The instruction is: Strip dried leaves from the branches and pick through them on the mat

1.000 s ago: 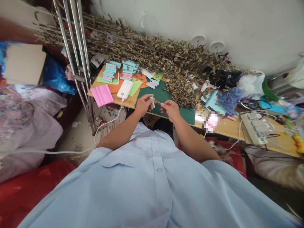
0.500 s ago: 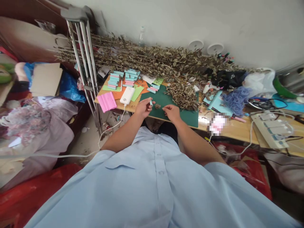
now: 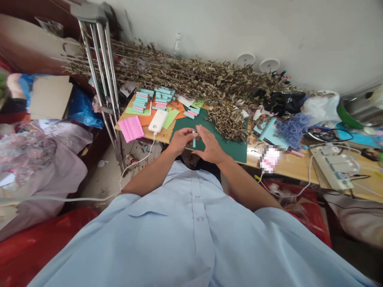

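Between thumb and fingers, my left hand [image 3: 181,140] grips a small light-blue paper tube [image 3: 194,140] upright at the front of the green cutting mat [image 3: 239,150]. My right hand [image 3: 208,146] is right beside the tube, fingers stretched out and thumb apart; whether its fingertips touch the tube I cannot tell. Behind my right hand lies a heap of crumbled dry leaves [image 3: 229,123]. Light-blue and pink paper tubes [image 3: 191,113] lie at the mat's back left, with more stacked tubes [image 3: 140,100] farther left.
Dried leafy stalks [image 3: 179,71] run along the wall. A white power bank [image 3: 158,121] and pink paper [image 3: 131,128] lie at left, near metal crutches [image 3: 100,71]. Blue yarn [image 3: 291,129], a blurred-out phone [image 3: 271,158] and a power strip [image 3: 333,165] are at right. A white cable [image 3: 149,155] hangs over the edge.
My right hand has moved left to the tube and its fingers have straightened. The light-blue tube now stands more plainly in view between my hands. The view has shifted slightly.
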`<state>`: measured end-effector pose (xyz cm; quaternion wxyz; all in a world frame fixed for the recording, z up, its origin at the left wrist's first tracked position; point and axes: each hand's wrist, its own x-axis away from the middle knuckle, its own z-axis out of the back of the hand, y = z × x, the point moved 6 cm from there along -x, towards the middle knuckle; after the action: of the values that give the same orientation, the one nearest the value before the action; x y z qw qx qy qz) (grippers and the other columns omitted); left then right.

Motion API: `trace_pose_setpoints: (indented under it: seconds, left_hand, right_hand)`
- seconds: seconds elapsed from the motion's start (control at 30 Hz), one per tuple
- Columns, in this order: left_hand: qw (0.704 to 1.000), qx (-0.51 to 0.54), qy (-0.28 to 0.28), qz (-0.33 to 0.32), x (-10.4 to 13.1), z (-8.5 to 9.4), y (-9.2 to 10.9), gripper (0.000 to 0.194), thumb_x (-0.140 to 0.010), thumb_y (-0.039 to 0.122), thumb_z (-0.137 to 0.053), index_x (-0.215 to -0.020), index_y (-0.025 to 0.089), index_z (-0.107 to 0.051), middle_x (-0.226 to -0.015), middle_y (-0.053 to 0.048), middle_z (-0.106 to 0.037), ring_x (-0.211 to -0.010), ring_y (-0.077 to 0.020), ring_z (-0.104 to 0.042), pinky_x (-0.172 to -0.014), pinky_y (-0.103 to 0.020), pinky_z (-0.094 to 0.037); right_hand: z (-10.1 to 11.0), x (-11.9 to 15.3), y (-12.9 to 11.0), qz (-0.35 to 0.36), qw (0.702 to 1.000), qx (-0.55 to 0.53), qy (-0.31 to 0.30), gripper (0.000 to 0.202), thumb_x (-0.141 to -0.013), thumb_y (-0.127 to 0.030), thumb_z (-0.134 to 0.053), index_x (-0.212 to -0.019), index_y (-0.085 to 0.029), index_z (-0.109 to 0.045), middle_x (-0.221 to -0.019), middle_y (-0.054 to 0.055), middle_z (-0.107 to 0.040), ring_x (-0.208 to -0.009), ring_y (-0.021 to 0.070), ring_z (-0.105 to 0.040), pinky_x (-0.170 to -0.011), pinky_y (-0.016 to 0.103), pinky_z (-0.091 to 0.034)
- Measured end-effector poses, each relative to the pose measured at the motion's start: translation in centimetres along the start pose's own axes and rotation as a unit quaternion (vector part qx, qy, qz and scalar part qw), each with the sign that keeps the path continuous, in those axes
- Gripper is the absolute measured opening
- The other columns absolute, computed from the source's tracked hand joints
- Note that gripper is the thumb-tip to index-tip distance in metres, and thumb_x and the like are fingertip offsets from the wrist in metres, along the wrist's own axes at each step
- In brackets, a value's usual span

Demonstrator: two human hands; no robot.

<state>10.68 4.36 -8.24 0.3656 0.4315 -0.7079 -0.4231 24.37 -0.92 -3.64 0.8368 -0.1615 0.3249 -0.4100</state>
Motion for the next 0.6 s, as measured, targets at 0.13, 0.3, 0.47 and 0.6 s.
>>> trace_pose_setpoints:
  seconds: [0.13,0.3,0.47,0.6]
  left_hand:
    - [1.000,0.004,-0.013,0.001,0.8,-0.7,0.3,0.044,-0.070,0.044,-0.091,-0.097,0.015,-0.072,-0.075,-0.002,-0.073,-0.051,-0.0058,-0.053,-0.050,-0.020,-0.040]
    - [0.996,0.038,-0.069,0.045,1.6,-1.5,0.3,0.048,-0.073,0.054,-0.088,-0.095,0.013,-0.073,-0.079,-0.006,-0.075,-0.058,-0.0105,-0.062,-0.055,-0.023,-0.048]
    - [0.990,0.069,-0.107,0.065,2.3,-1.7,0.3,0.046,-0.072,0.050,-0.090,-0.094,0.012,-0.074,-0.078,-0.008,-0.074,-0.065,-0.0139,-0.067,-0.060,-0.024,-0.052]
    - [0.989,0.080,-0.107,0.063,2.3,-1.5,0.1,0.043,-0.072,0.047,-0.091,-0.085,0.012,-0.072,-0.075,-0.007,-0.073,-0.061,-0.0117,-0.064,-0.056,-0.022,-0.050]
  right_hand:
    - [-0.1,-0.1,-0.2,-0.003,1.000,0.009,0.002,0.098,-0.087,-0.039,-0.075,-0.168,-0.028,-0.020,-0.162,0.014,-0.045,-0.150,0.0371,-0.042,-0.125,0.062,-0.034]
    - [0.4,0.0,-0.5,-0.023,0.999,0.002,0.038,0.098,-0.087,-0.039,-0.073,-0.167,-0.028,-0.018,-0.153,0.015,-0.053,-0.141,0.0376,-0.050,-0.121,0.063,-0.038]
    - [0.3,0.3,-1.0,-0.026,0.998,0.005,0.052,0.090,-0.089,-0.041,-0.071,-0.165,-0.026,-0.026,-0.148,0.015,-0.057,-0.141,0.0366,-0.050,-0.121,0.062,-0.039]
    - [-0.1,0.5,-0.9,-0.032,0.999,-0.002,0.030,0.091,-0.087,-0.043,-0.073,-0.164,-0.026,-0.027,-0.154,0.015,-0.052,-0.146,0.0374,-0.045,-0.123,0.064,-0.037]
